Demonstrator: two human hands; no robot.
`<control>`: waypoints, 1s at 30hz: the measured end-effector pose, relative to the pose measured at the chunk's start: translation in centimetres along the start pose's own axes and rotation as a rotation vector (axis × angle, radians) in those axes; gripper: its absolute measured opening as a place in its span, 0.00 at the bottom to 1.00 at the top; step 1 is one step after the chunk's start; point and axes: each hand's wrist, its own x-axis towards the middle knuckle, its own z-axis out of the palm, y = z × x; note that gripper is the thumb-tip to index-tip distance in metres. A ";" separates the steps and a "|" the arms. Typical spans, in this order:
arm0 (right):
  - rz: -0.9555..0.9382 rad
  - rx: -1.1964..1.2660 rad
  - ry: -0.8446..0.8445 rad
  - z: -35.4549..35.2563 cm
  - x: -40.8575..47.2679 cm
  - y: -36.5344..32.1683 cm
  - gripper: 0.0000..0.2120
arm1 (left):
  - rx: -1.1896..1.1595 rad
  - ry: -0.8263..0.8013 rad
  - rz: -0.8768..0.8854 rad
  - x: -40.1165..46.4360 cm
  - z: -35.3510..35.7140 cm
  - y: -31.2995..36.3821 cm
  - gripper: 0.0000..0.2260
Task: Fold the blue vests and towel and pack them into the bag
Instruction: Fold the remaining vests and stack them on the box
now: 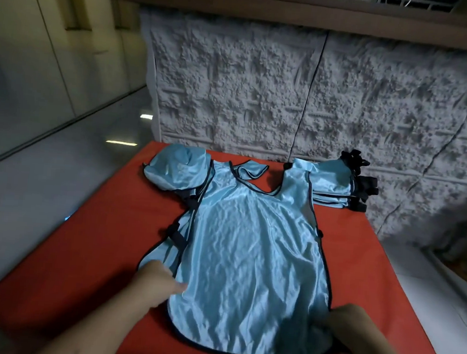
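Note:
A light blue vest point(251, 251) with dark trim lies spread flat on the red table point(85, 248), neck end away from me. My left hand point(161, 280) rests on its lower left edge, fingers curled at the hem. At the lower right edge my right hand point(346, 325) lies on the fabric; its fingertips are hidden in shadow. A stack of folded blue vests point(336, 185) with black straps sits at the far right. At the far left lies a rounded light blue bundle point(179, 166), partly under the spread vest.
A textured white wall panel point(290, 91) stands right behind the table's far edge. To the left, the grey floor point(28, 187) drops away, and the table's right edge borders more floor.

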 end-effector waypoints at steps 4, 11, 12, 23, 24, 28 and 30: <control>-0.002 0.375 -0.037 -1.0 -0.9 -1.5 0.06 | -0.606 -0.032 0.054 0.3 -2.6 1.9 0.06; 0.019 0.620 -0.096 -0.3 -0.6 -3.1 0.08 | -0.623 0.131 0.099 2.7 -5.4 2.6 0.05; 0.018 0.589 -0.110 0.0 -0.7 -3.1 0.08 | -0.570 0.148 0.081 3.8 -5.5 1.9 0.05; -0.169 -0.205 0.097 4.3 -2.1 -1.1 0.11 | 0.121 0.230 0.038 5.3 -4.6 -1.7 0.14; -0.202 -0.238 0.125 4.6 -2.3 -1.2 0.10 | 0.137 0.228 0.055 5.0 -4.4 -1.5 0.13; -0.211 0.076 0.053 6.0 -2.3 -1.2 0.05 | 0.138 0.217 0.057 4.4 -3.9 -0.9 0.06; -0.171 0.241 -0.035 6.5 -2.4 -1.5 0.03 | 0.111 0.178 0.029 4.3 -3.7 -0.8 0.03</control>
